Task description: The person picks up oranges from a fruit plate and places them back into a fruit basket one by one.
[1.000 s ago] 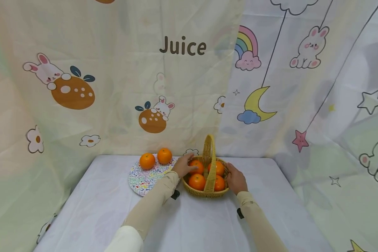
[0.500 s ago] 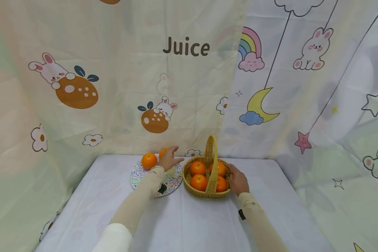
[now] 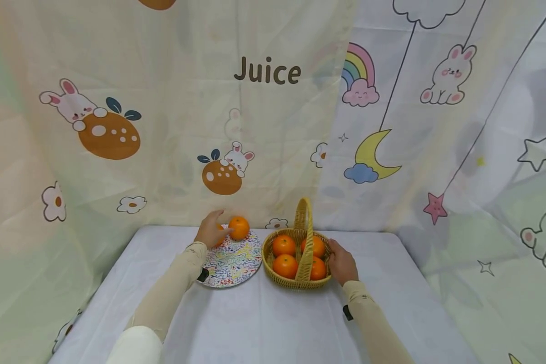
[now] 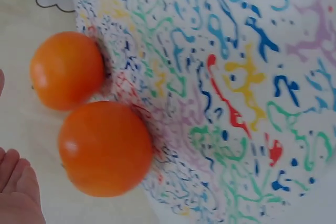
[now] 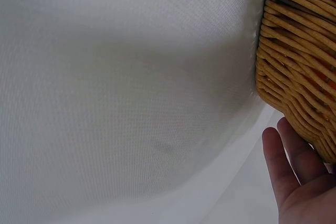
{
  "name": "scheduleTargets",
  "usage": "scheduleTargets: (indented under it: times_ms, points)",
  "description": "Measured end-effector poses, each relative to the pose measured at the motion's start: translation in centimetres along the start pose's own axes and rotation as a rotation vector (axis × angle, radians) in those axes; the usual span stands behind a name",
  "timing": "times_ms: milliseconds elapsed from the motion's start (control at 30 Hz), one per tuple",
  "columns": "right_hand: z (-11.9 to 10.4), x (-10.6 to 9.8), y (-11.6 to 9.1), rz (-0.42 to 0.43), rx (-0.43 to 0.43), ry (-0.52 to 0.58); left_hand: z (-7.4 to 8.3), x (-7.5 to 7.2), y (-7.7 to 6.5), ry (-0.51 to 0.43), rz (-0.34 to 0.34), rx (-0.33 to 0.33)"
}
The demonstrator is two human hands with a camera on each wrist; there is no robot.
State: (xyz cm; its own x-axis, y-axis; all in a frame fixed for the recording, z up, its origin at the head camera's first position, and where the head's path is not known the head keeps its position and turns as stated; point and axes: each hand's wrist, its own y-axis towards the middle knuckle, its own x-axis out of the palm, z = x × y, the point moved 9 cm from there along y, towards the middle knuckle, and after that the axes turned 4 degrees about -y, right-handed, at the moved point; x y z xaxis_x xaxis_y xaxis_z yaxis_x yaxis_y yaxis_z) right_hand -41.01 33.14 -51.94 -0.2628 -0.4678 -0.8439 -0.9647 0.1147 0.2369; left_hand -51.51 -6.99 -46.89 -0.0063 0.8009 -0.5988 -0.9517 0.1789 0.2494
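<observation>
My left hand [image 3: 211,230] reaches over the back left of a round, colour-speckled plate [image 3: 236,263], its fingers spread around an orange [image 3: 220,237] that it partly hides. In the left wrist view, fingers [image 4: 18,187] at the left edge stand apart from that nearer orange [image 4: 105,148]. A second orange [image 3: 238,228] sits beside it on the plate. To the right of the plate stands a wicker basket [image 3: 277,279] with an upright handle and several oranges [image 3: 284,266] inside. My right hand [image 3: 343,263] holds the basket's right rim, with fingers along the outer wall; the thumb is mostly hidden.
A white cloth covers the table [image 3: 273,323]. Printed curtains [image 3: 273,126] hang close behind its back edge and along both sides. The arched basket handle [image 3: 308,242] rises above the oranges.
My left hand has moved left from inside the basket, past the right-hand orange on the plate, to the left-hand one. The right hand has stayed at the basket's rim.
</observation>
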Motion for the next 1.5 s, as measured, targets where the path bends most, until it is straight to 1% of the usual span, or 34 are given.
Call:
scheduleTargets:
  times_ms: [200, 400, 533, 667, 833, 933, 1000, 1133, 1333, 1500]
  points:
    - [0.1, 0.0, -0.1, 0.008, -0.004, 0.004, -2.5, -0.5, -0.7, 0.041, 0.033, -0.057]
    - [0.0, 0.0, -0.1, 0.018, -0.015, -0.010, -5.0, -1.0, -1.1, 0.048, 0.056, -0.116]
    - [0.1, -0.4, -0.1, 0.040, -0.028, -0.014, -6.3, -1.1, -1.5, 0.046, 0.065, -0.165]
    - [0.2, -0.5, -0.1, 0.031, -0.010, 0.009, -7.2, -0.8, -1.8, 0.022, 0.057, -0.209]
    - [0.2, -0.3, -0.1, 0.029, -0.006, 0.028, -8.4, 0.1, -1.8, -0.022, 0.076, -0.224]
    - [0.4, -0.2, 0.0, 0.037, -0.008, 0.024, -8.7, 0.6, -1.6, -0.053, 0.099, -0.222]
    - [0.5, -0.2, 0.1, 0.035, -0.007, 0.023, -8.6, 0.7, -1.5, -0.077, 0.117, -0.220]
    - [0.4, 0.0, 0.1, 0.026, -0.009, 0.012, -8.5, 0.5, -1.8, -0.105, 0.147, -0.221]
    - [-0.2, -0.6, -0.2, 0.049, -0.025, 0.002, -8.0, 0.2, -1.8, -0.093, 0.130, -0.213]
    - [-0.1, -0.5, -0.2, 0.029, 0.001, -0.005, -7.3, -0.2, -1.8, -0.055, 0.116, -0.169]
